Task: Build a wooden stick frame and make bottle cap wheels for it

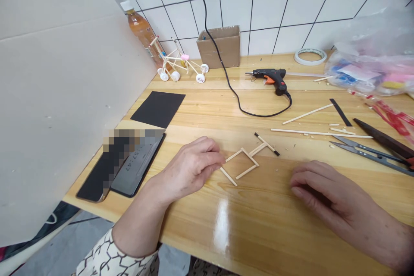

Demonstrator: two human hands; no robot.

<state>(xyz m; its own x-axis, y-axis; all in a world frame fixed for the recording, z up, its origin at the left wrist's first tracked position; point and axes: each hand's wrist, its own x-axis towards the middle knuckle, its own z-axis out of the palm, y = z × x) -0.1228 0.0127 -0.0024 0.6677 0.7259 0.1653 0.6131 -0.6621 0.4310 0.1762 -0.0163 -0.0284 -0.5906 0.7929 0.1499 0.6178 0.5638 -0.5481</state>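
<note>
My left hand (194, 164) is closed, its thumb and fingertips pinching a short wooden stick (229, 177) close to the tabletop. Touching or just beside those fingertips is a small frame of pale sticks (250, 158); the fingers hide where they meet. A stem runs from the frame to a crossbar (267, 143) with black tips. My right hand (326, 194) rests on the table to the right, fingers loosely curled together, with nothing visible in it. Beyond it lie loose wooden sticks (320, 133) and thread snips (365, 153).
At the back are a hot glue gun (271, 78) with its cord, a cardboard box (220, 47), a wheeled stick model (177, 60), a drink bottle (142, 30), tape (310, 56) and a plastic bag (371, 69). A phone (139, 168) and black sheet (158, 108) lie left.
</note>
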